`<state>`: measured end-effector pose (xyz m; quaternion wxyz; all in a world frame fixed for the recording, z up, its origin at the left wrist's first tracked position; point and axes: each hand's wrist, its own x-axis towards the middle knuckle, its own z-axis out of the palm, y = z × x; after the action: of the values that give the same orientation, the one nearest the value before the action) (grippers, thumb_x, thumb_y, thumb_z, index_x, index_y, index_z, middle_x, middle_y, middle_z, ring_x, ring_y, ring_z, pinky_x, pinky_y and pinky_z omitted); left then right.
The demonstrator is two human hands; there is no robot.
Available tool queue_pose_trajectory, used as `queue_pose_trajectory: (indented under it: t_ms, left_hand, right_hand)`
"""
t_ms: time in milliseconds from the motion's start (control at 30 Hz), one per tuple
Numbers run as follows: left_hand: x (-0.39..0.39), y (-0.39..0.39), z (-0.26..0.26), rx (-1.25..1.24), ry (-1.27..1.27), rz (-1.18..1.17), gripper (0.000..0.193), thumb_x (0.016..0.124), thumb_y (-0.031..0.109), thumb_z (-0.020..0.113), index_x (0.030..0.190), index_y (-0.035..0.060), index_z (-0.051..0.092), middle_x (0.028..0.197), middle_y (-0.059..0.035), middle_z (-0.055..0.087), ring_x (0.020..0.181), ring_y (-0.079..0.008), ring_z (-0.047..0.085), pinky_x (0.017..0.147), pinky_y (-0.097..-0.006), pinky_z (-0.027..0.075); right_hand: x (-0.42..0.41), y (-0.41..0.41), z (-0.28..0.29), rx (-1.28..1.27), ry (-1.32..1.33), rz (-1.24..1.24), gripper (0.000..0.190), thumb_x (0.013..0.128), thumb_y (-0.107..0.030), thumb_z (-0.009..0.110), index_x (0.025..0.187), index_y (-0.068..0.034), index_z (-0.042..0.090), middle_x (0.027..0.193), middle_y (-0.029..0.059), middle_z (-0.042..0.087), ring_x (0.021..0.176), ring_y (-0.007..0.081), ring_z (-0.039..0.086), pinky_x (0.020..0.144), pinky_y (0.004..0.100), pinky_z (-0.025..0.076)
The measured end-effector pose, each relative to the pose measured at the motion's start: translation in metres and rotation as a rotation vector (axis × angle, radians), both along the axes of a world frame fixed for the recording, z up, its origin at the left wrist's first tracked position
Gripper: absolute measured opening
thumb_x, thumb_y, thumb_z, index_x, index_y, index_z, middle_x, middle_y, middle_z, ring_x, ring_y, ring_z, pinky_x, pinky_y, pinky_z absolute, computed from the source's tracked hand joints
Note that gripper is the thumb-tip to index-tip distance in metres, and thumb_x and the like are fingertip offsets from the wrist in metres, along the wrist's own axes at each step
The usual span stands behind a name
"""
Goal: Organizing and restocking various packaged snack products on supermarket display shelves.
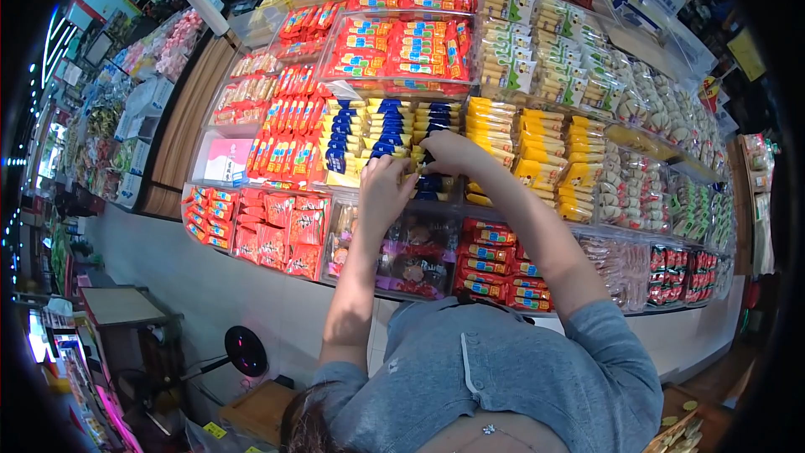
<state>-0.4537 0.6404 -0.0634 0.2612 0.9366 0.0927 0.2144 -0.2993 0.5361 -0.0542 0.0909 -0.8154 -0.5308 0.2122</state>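
My left hand (383, 189) reaches over a clear bin of blue and yellow wrapped snack packets (388, 128), its fingers bent at the lower end of the middle row. Close to its right, my right hand (448, 152) is over the right-hand row of the same packets (434, 118), fingers curled downward. The fingertips of both hands nearly meet. Whether either hand grips a packet cannot be told, as the fingers hide what lies under them. Yellow wrapped packets (490, 129) stand in rows to the right, and red packets (283, 157) to the left.
Clear bins of red packets (415, 47) rise behind on a stepped display. Nearer my body are dark clear-topped packs (424, 258) and more red packets (487, 258). A pink and white box (226, 160) lies at the left. A round black fan-like object (245, 351) stands low at left.
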Motion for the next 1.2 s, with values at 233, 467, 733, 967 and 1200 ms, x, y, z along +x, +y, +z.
queue_pose_trajectory:
  t_ms: [233, 467, 733, 967, 1200]
  left_hand:
    - [0.013, -0.007, -0.002, 0.072, -0.024, 0.094, 0.029, 0.078, 0.020, 0.065, 0.102, 0.0055, 0.062, 0.090, -0.0098, 0.052, 0.088, -0.0279, 0.049, 0.078, -0.0385, 0.038]
    - [0.022, -0.009, -0.002, 0.100, -0.007, 0.125, 0.031, 0.075, 0.021, 0.067, 0.102, 0.0061, 0.063, 0.091, -0.0090, 0.050, 0.088, -0.0266, 0.046, 0.080, -0.0391, 0.036]
    - [0.027, -0.007, -0.005, 0.095, -0.046, 0.098, 0.030, 0.070, 0.019, 0.068, 0.097, 0.0045, 0.065, 0.089, -0.0084, 0.048, 0.088, -0.0270, 0.045, 0.078, -0.0391, 0.036]
    - [0.024, -0.003, -0.003, 0.045, -0.034, 0.093, 0.028, 0.070, 0.018, 0.069, 0.095, 0.0060, 0.066, 0.090, -0.0088, 0.050, 0.089, -0.0272, 0.045, 0.080, -0.0386, 0.036]
    - [0.031, 0.005, -0.002, 0.060, -0.122, 0.070, 0.025, 0.072, 0.017, 0.069, 0.095, 0.0068, 0.065, 0.097, -0.0104, 0.054, 0.093, -0.0288, 0.046, 0.084, -0.0404, 0.034]
  right_hand:
    - [-0.008, -0.010, 0.001, 0.336, -0.445, -0.034, 0.010, 0.074, -0.012, 0.056, 0.078, -0.009, 0.065, 0.086, 0.0088, 0.060, 0.086, 0.0233, 0.057, 0.072, 0.0363, 0.045]
    - [-0.002, -0.009, -0.011, 0.332, -0.511, -0.037, 0.010, 0.074, -0.012, 0.056, 0.070, -0.010, 0.066, 0.076, 0.0057, 0.061, 0.080, 0.0217, 0.059, 0.073, 0.0347, 0.043]
    - [0.017, -0.002, -0.004, 0.340, -0.651, -0.165, 0.008, 0.074, -0.011, 0.057, 0.070, -0.011, 0.064, 0.074, 0.0061, 0.062, 0.076, 0.0217, 0.061, 0.070, 0.0341, 0.044]
    - [0.021, 0.010, -0.012, 0.301, -0.588, -0.164, 0.007, 0.075, -0.011, 0.056, 0.077, -0.008, 0.062, 0.073, 0.0063, 0.060, 0.075, 0.0224, 0.061, 0.068, 0.0337, 0.046]
    - [0.023, 0.009, -0.018, 0.351, -0.546, -0.156, 0.008, 0.076, -0.010, 0.056, 0.082, -0.005, 0.059, 0.084, 0.0102, 0.060, 0.082, 0.0261, 0.061, 0.070, 0.0375, 0.048]
